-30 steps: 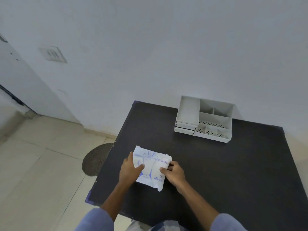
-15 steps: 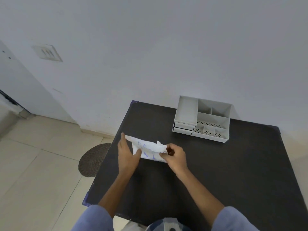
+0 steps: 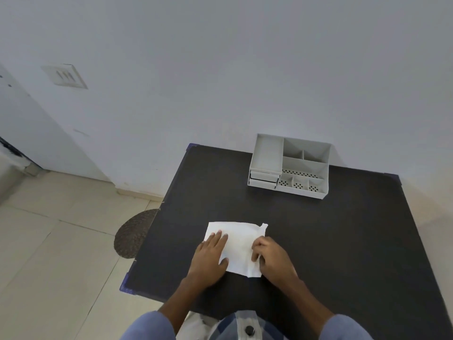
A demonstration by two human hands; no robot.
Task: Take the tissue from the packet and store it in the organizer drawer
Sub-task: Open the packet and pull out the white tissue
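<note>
Lying flat on the black table (image 3: 343, 241), near its front edge: the white packet (image 3: 236, 244), well apart from the grey organizer (image 3: 290, 165) at the back. Pressing it down with the left hand (image 3: 210, 257), fingers spread and flat. Pinching its right edge with the right hand (image 3: 270, 258), fingers curled. Probably handling as light, soft, thin and easy to tear; best taking hold at the torn upper right corner.

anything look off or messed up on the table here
Only the packet: its far right corner sticks up as a ragged torn flap, and it lies plain side up under both hands. The left hand presses it flat; the right hand pinches its right edge. The organizer sits square, drawers shut.
</note>
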